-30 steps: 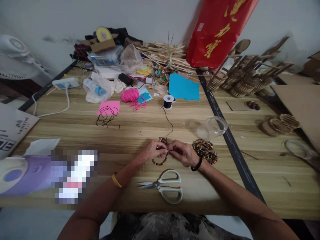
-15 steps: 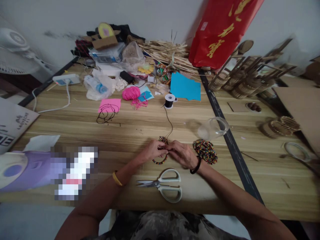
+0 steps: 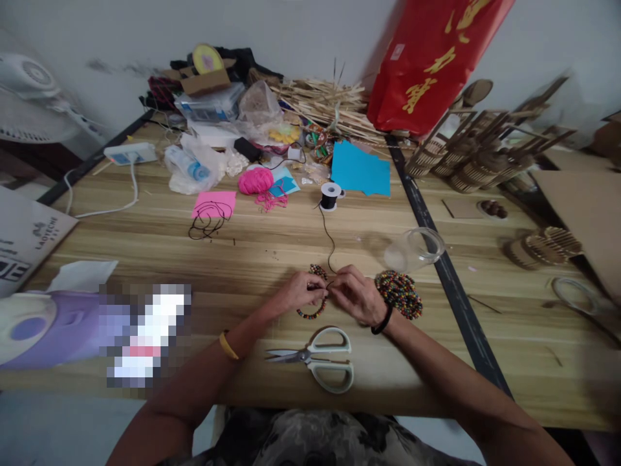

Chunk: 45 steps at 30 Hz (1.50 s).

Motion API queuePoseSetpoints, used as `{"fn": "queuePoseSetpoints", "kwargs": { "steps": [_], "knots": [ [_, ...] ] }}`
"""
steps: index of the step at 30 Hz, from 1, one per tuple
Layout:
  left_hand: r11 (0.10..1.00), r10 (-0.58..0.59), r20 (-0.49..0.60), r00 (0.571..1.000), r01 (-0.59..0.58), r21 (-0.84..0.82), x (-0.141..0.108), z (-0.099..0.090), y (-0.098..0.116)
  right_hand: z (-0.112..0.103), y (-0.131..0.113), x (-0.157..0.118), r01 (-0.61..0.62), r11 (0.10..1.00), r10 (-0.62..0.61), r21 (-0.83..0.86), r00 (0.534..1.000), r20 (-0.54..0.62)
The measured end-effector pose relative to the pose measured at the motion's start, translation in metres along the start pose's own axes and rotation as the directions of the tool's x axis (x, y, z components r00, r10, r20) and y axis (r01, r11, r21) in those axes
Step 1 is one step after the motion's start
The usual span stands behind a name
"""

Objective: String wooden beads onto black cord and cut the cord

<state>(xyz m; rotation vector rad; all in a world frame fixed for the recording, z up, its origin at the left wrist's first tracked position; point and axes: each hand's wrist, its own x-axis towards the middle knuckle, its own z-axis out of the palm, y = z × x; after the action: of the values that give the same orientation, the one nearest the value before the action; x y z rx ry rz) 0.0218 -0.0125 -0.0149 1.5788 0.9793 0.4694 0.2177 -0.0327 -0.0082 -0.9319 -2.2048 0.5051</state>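
A strand of small multicoloured beads [image 3: 310, 314] lies curved on the wooden table under my left hand [image 3: 305, 291], whose thumb and fingers pinch the dark cord by the beads. Close on its right, my right hand [image 3: 356, 294] has its fingertips pinched on the same thin black cord [image 3: 328, 236]. That cord runs up to a white spool of black cord [image 3: 330, 196]. A coiled heap of beads [image 3: 400, 294] sits just right of my right hand. Scissors with white handles [image 3: 310, 356] lie partly spread below both hands.
A clear glass jar [image 3: 422, 249] stands right of centre. Blue sheets [image 3: 361, 169], pink yarn [image 3: 256, 180] and a pink sheet with black cord [image 3: 213, 206] lie farther back. Bamboo pieces [image 3: 468, 162] stand at the right, a purple and white object [image 3: 63, 327] at the left.
My right hand's fingers have lifted slightly and drawn a little apart from my left hand. The cord near them has shifted. My left hand stays almost where it was.
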Motion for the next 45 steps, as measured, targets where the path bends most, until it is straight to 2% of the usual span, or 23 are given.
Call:
{"fn": "queuePoseSetpoints", "kwargs": {
  "steps": [3, 6, 18, 28, 37, 45],
  "knots": [
    [0.999, -0.024, 0.003, 1.000, 0.024, -0.022, -0.001, -0.001, 0.001, 0.000, 0.001, -0.001, 0.031, 0.999, -0.027, -0.037, 0.996, 0.087],
    [0.999, -0.029, 0.004, 1.000, 0.029, -0.035, -0.001, -0.001, 0.001, 0.002, 0.004, -0.001, 0.045, 0.998, -0.040, -0.044, 0.991, 0.124],
    [0.999, -0.044, 0.010, 0.999, 0.044, -0.030, -0.001, -0.003, 0.006, 0.005, 0.010, -0.002, 0.039, 0.999, -0.043, 0.033, 0.991, 0.129],
    [0.999, -0.032, 0.016, 0.999, 0.032, -0.024, 0.000, -0.003, 0.002, 0.005, 0.014, -0.002, 0.060, 0.998, -0.061, 0.009, 0.978, 0.198],
    [0.982, -0.037, 0.011, 0.999, 0.039, -0.184, 0.001, -0.002, -0.002, 0.001, 0.011, 0.000, -0.018, 0.993, -0.006, 0.119, 0.980, 0.201],
    [0.981, -0.045, 0.020, 0.999, 0.048, -0.186, 0.000, -0.004, -0.002, 0.001, 0.016, 0.000, -0.034, 0.985, 0.005, 0.171, 0.986, 0.168]
  ]
}}
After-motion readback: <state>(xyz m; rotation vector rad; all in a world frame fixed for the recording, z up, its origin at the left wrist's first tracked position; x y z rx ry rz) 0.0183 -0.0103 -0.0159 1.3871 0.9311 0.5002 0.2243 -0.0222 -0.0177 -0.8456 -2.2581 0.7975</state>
